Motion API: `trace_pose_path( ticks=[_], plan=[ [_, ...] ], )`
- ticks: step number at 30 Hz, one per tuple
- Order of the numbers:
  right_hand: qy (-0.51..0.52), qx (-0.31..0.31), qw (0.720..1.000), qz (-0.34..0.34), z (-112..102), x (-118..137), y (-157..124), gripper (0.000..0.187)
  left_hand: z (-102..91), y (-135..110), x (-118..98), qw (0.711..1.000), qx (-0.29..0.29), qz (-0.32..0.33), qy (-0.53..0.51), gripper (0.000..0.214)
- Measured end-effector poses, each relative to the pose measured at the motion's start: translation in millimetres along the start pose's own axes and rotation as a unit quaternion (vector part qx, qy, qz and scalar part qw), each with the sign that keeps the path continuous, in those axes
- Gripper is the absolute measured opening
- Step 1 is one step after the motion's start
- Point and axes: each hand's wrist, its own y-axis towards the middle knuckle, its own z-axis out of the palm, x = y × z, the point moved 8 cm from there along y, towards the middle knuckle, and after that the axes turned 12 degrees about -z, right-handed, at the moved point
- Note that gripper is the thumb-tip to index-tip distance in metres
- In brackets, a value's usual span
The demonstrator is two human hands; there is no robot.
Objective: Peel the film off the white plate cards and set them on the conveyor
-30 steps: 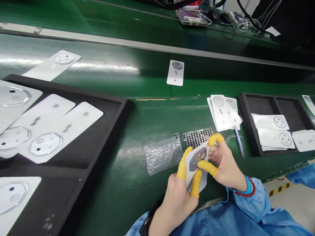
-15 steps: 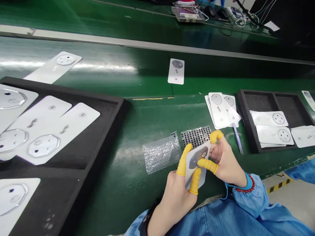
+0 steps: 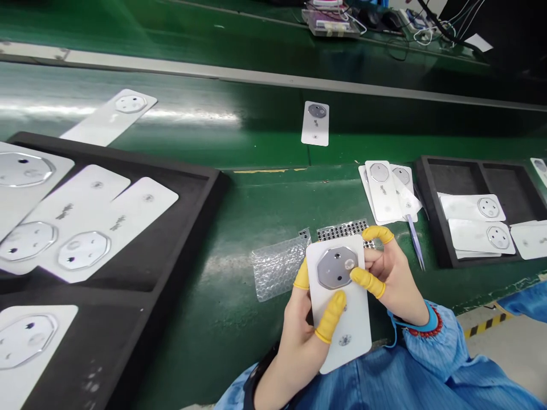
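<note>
My left hand [image 3: 311,324], in yellow finger cots, holds a white panel [image 3: 356,336] from its left side, thumb across the front. The panel has rounded corners, a grey octagonal inset with small dark holes and a small round clear spot. My right hand [image 3: 388,272], also in yellow finger cots, grips the panel's right edge, its thumb by the clear spot. The fingers behind the panel are partly hidden. Just beyond lie a clear sheet of small domes [image 3: 280,267] and a sheet of black dots [image 3: 342,230], which the panel partly covers.
A large black tray [image 3: 183,228] with several white panels fills the left. A smaller black tray [image 3: 453,171] with more panels stands right. Between them lie a fanned pile of panels [image 3: 382,199] and purple tweezers [image 3: 415,245]. Another panel [image 3: 315,125] lies at the back.
The panel has turned from a steep tilt to face me, showing its whole front. My left thumb lies flatter across it. Both hands keep their hold.
</note>
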Motion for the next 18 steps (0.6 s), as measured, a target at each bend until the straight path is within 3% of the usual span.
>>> trace_pose_path(
  ticks=[6,10,13,18],
  plan=[
    [-0.04,0.002,0.999,-0.019,0.6,-2.9,-6.3,0.044,-7.5,2.4,-4.7,0.997,-0.073,0.007,0.025,0.025],
    [-0.038,0.025,0.999,-0.013,4.8,-6.0,-10.1,0.037,-16.0,-6.3,-16.7,0.974,-0.168,0.118,0.093,0.022],
    [-0.031,0.031,0.999,-0.01,7.9,-7.3,-10.6,0.035,-16.5,-13.4,-21.3,0.955,-0.204,0.176,0.124,0.023],
    [-0.082,0.057,0.995,-0.018,6.0,-11.5,-9.8,0.033,-22.0,-9.1,-15.8,0.964,-0.213,0.108,0.113,0.023]
  ],
)
